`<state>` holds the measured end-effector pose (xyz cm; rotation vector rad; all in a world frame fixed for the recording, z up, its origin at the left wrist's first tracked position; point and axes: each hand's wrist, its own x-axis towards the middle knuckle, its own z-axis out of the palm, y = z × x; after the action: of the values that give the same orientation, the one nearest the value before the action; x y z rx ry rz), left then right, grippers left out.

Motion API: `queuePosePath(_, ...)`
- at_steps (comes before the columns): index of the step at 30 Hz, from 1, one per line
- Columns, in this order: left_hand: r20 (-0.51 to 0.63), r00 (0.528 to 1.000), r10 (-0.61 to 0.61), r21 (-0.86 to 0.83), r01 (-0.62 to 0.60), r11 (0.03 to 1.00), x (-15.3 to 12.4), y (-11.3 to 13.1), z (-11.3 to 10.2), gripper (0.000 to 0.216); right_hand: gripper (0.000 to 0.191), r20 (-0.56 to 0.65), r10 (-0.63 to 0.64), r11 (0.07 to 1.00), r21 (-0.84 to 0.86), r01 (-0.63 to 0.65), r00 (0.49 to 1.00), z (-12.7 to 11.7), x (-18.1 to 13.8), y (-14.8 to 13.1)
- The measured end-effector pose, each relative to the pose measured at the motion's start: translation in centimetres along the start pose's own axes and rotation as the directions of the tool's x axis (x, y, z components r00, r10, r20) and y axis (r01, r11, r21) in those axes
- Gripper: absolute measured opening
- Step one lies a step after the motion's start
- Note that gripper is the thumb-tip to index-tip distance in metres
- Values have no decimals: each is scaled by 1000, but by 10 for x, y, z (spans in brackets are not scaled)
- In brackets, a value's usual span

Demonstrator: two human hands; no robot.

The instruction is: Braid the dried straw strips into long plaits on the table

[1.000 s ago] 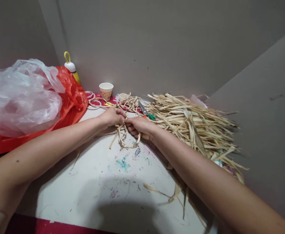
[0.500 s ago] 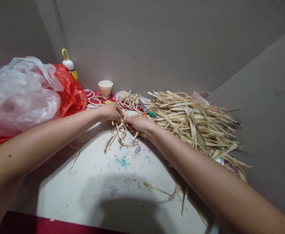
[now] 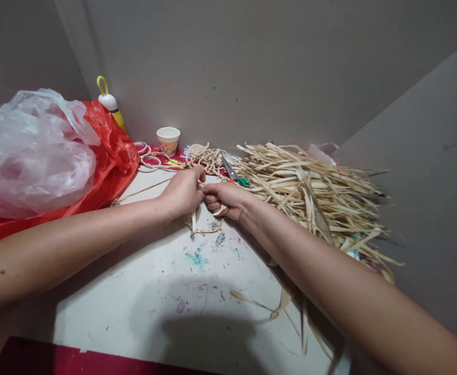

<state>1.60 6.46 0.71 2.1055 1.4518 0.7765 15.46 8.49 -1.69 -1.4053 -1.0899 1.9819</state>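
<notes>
My left hand [image 3: 185, 191] and my right hand [image 3: 228, 200] meet over the white board, both with fingers closed on a braided straw cord [image 3: 207, 230]. A loop of this cord hangs below my fingers onto the board, with a loose flat end beside it. My fingers hide the part that they pinch. Just behind my right hand lie scissors [image 3: 229, 167] with green and orange handles. To the right of them spreads a large pile of dried straw strips [image 3: 310, 192]. A small heap of braided cord [image 3: 208, 157] sits behind my hands.
At the back stands a paper cup [image 3: 168, 141], with white rings [image 3: 150, 164] left of it. Red and clear plastic bags [image 3: 36, 151] fill the left side, a yellow-and-white bottle [image 3: 111, 107] behind them. Loose strips [image 3: 279, 307] lie on the white board [image 3: 142, 291]. Grey walls enclose the back and right.
My left hand has turned and come closer to my right fingers, covering more of the braid. A thin strand now stretches left from my left hand. My right hand has hardly moved.
</notes>
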Motion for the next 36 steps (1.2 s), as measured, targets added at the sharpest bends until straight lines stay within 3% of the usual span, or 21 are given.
queuePosePath(7, -15, 997, 71, 86, -70, 994, -20, -1, 8, 11, 30, -11, -29, 998, 63, 30, 1000, 0, -3, 2)
queuePosePath(10, 53, 993, 106, 138, -112, 984, -30, 1, 10, 16, 31, -36, -38, 997, 71, 40, 999, 2, -3, 4)
queuePosePath(15, 184, 946, 269, 171, -300, 938, -51, 12, 1, 17, 18, -52, -58, 994, 92, 62, 997, 2, -2, 7)
queuePosePath(18, 67, 954, 291, 169, -298, 939, -47, 13, -17, 16, 18, -14, -48, 991, 126, 49, 999, 0, -5, 5)
queuePosePath(20, -97, 963, 253, 127, -240, 962, -33, 8, -27, 16, 17, 29, -31, 989, 147, 26, 999, -2, -8, 3)
queuePosePath(22, -119, 983, 137, 29, -135, 990, -16, 2, -31, 13, 16, 66, -11, 987, 163, 0, 998, -3, -10, 0)
queuePosePath(24, 48, 996, -75, -143, 81, 986, 0, -4, -26, 7, 16, 87, -2, 984, 176, -13, 996, -4, -11, -1)
queuePosePath(25, 155, 973, -174, -230, 207, 951, 6, -6, -22, 8, 16, 93, -3, 983, 183, -14, 996, -5, -11, -1)
queuePosePath(27, 360, 886, -293, -396, 429, 812, 14, -7, -12, 17, 17, 96, -9, 981, 191, -9, 995, -6, -11, -1)
queuePosePath(29, 507, 805, -308, -497, 565, 659, 19, -6, -4, 25, 17, 94, -19, 981, 196, 0, 995, -7, -10, -1)
queuePosePath(32, 608, 740, -287, -512, 642, 571, 24, -7, 1, 25, 16, 96, -27, 980, 197, 8, 995, -8, -9, -1)
queuePosePath(36, 646, 715, -268, -467, 648, 602, 28, -10, -4, 20, 14, 125, -16, 981, 192, -8, 992, -10, -10, -1)
